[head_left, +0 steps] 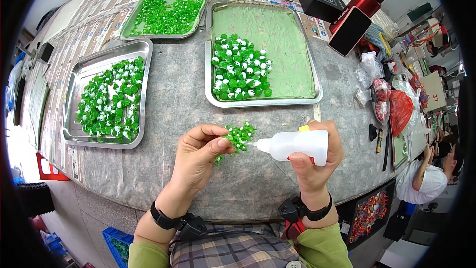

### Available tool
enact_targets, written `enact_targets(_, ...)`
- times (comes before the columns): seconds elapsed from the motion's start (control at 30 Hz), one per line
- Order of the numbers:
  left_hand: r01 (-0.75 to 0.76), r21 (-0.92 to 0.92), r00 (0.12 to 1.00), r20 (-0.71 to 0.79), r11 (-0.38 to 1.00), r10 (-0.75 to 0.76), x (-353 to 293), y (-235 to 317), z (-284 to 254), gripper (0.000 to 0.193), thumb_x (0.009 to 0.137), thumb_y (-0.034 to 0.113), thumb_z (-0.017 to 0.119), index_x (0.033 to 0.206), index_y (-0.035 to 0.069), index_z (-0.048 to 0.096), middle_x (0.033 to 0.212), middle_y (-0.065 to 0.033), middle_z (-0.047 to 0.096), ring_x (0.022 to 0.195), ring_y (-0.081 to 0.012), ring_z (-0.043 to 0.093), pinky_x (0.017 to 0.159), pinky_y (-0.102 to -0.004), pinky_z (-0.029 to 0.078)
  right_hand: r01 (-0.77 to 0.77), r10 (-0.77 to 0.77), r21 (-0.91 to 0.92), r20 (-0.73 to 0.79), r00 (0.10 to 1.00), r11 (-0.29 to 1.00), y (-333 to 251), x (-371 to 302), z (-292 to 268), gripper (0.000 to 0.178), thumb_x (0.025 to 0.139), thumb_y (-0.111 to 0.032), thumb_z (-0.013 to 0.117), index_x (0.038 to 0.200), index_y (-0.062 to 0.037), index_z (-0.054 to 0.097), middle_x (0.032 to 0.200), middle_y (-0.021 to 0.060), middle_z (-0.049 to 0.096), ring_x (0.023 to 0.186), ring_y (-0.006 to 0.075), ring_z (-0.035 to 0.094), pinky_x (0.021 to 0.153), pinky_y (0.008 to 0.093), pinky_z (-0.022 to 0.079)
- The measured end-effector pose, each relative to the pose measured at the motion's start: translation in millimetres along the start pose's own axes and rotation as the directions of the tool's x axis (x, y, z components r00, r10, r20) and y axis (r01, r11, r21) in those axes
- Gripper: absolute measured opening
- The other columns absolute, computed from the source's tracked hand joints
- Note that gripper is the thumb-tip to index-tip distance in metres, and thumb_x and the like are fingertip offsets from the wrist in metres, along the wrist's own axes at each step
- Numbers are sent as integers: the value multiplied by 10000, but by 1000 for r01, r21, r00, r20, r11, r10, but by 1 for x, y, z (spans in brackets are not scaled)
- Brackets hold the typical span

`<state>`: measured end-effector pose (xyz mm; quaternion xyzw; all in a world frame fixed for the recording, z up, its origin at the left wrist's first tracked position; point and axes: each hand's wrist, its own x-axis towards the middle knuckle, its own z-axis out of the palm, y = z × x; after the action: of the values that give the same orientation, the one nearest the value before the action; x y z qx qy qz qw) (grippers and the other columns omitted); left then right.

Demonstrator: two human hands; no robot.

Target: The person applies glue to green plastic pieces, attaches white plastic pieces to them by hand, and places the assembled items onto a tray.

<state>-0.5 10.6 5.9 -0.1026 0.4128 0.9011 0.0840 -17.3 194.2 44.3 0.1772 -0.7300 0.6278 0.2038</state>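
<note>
a bottle (300, 146) is gripped by the right hand (318, 172), a green piece (231, 142) seemingly pinched by the left hand (198, 156); the near pile (242, 134) seems unfinished, completed work unclear.

The wide fisheye head view looks down from close above the table (171, 97).

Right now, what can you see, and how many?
Table: one, grey, middle
Metal trays: three, silver, middle, left, upper left
Plastic pieces: many, green and white, on trays and table
Squeeze bottle: one, translucent white, lower middle
Smartphone: one, black, upper right
Box: one, black, upper right
Flask: one, red, upper right
Bags: several, red and clear, right
Crate: one, blue, bottom left
Co-worker: one, white top, far right
Other clutter: uncountable, mixed, right edge
Left hand: one, bare, centre
Right hand: one, bare, on squeeze bottle
</note>
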Motion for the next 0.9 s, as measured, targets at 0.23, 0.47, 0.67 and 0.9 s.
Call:
enact_targets(0.23,-3,-16,1000,-1,1000,3,1,0,0,130,736,66,578,841,13,522,742,-58,563,650,-121,560,622,-255,493,-202,253,236,-208,945,951,-1,19,-30,403,675,-201,668,924,-15,411,769,57,523,641,123,543,539,214,442)
enact_targets(0.47,-3,-32,1000,9,999,3,0,-1,-5,126,750,42,560,870,11,542,775,-60,577,689,-124,559,647,-248,479,-393,399,72,-215,892,917,53,23,-100,357,731,-75,578,1025,6,392,969,139,534,892,161,519,795,267,398)
enact_targets(0.67,-2,-48,1000,20,999,3,1,0,-3,129,751,46,559,873,10,541,775,-59,576,691,-123,558,648,-253,481,-524,507,-47,-193,840,850,90,1,-135,405,720,-54,582,1072,5,390,1032,143,508,945,174,492,819,268,370)
enact_targets(0.9,-5,-43,1000,-3,999,5,0,0,-2,127,749,52,564,866,7,539,763,-61,572,682,-122,555,641,-252,481,-35,-125,-806,-135,983,591,16,49,-68,271,634,-142,663,825,-10,522,815,87,542,827,234,476,743,324,349)
